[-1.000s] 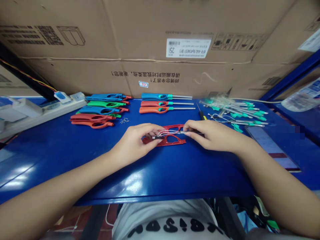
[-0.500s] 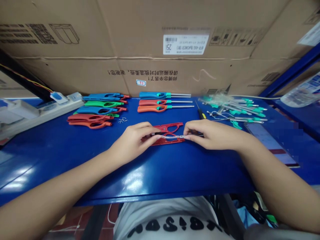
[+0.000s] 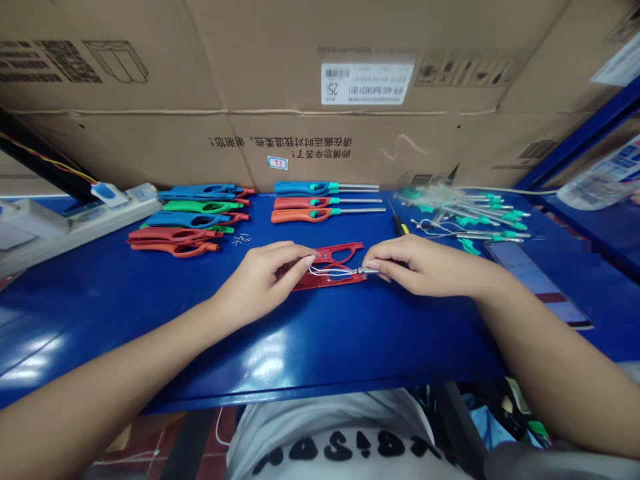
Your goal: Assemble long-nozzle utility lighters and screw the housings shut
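Observation:
My left hand (image 3: 263, 273) pinches thumb and forefinger together at the looped end of thin white wires (image 3: 327, 271). My right hand (image 3: 417, 265) grips a metal lighter tube (image 3: 367, 271), from which these wires run leftward. Under the wires lie two red lighter casing halves (image 3: 340, 254), one behind the other on the blue table, partly covered by my left hand. A screwdriver (image 3: 401, 227) with a black and yellow handle rests just beyond my right hand.
Several coloured casings (image 3: 185, 220) are stacked at left, beside small screws (image 3: 241, 239). Three assembled lighters (image 3: 325, 201) lie at the back middle. At right are metal tubes with green parts (image 3: 493, 217) and a phone (image 3: 537, 283). Cardboard (image 3: 285, 80) stands behind.
My left fingers have shifted slightly up and left along the wires, and the black piece seen by them before no longer shows. The right hand still grips the tube. The view has shifted slightly.

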`<state>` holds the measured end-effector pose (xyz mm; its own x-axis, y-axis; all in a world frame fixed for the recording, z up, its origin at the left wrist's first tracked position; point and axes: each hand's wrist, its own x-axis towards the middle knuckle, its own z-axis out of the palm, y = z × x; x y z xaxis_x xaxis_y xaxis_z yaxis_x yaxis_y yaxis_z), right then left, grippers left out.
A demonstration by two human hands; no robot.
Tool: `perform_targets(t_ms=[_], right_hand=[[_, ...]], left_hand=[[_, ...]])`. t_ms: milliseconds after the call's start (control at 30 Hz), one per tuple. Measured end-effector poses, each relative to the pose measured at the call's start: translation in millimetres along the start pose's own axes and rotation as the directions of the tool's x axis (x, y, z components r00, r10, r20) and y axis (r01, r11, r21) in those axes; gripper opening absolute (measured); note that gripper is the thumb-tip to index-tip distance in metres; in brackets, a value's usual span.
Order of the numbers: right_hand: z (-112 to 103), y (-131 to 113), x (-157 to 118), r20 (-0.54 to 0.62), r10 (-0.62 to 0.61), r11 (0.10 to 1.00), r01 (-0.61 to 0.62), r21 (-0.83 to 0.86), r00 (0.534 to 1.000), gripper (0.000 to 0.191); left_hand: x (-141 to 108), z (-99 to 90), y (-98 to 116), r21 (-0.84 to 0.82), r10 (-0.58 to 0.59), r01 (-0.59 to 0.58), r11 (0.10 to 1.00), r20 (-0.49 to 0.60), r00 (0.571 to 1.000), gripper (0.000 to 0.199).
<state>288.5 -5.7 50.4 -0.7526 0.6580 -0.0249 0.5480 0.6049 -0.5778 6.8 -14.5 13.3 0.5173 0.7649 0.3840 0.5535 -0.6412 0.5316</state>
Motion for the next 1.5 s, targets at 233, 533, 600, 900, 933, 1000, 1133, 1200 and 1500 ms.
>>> perform_targets(t_ms=[233, 533, 600, 900, 933, 1000, 1133, 1200, 1500], right_hand=[[2, 0, 0, 0.016, 0.023, 1.000, -0.023, 0.016, 1.000, 0.029], [4, -4, 3, -0.005, 0.021, 1.000, -0.021, 0.006, 1.000, 0.036], [5, -5, 4, -0.010, 0.027, 1.000, -0.027, -0.001, 1.000, 0.036], [7, 9, 3, -0.007, 0.062, 0.989, -0.062, -0.137, 0.998, 0.023], [7, 11, 3, -0.001, 0.071, 0.986, -0.071, -0.149, 0.997, 0.021], [8, 14, 2, 0.015, 0.088, 0.982, -0.085, -0.168, 0.996, 0.017], [8, 15, 3, 0.027, 0.116, 0.967, -0.107, -0.231, 0.993, 0.017], [7, 15, 3, 0.022, 0.112, 0.958, -0.102, -0.266, 0.993, 0.018], [12, 2, 5, 0.038, 0.108, 0.866, -0.075, -0.495, 0.993, 0.024]], left_hand=[[-1, 2.2, -2, -0.004, -0.016, 0.016, 1.000, 0.001, 1.000, 0.026], [-1, 2.1, -1, 0.003, -0.021, 0.021, 1.000, 0.010, 1.000, 0.028], [-1, 2.2, -1, -0.001, -0.018, 0.018, 1.000, 0.011, 1.000, 0.028], [-1, 6.0, -6, 0.027, 0.003, -0.006, 1.000, 0.092, 0.996, 0.027], [-1, 6.6, -6, 0.030, 0.003, -0.006, 1.000, 0.106, 0.994, 0.027], [-2, 7.6, -6, 0.032, 0.005, -0.009, 0.999, 0.127, 0.992, 0.026], [-2, 9.0, -8, 0.022, 0.025, -0.028, 0.999, 0.136, 0.990, 0.025], [-2, 9.6, -9, 0.020, 0.034, -0.037, 0.999, 0.142, 0.989, 0.026], [-2, 11.9, -10, 0.010, 0.027, -0.028, 1.000, 0.101, 0.994, 0.025]])
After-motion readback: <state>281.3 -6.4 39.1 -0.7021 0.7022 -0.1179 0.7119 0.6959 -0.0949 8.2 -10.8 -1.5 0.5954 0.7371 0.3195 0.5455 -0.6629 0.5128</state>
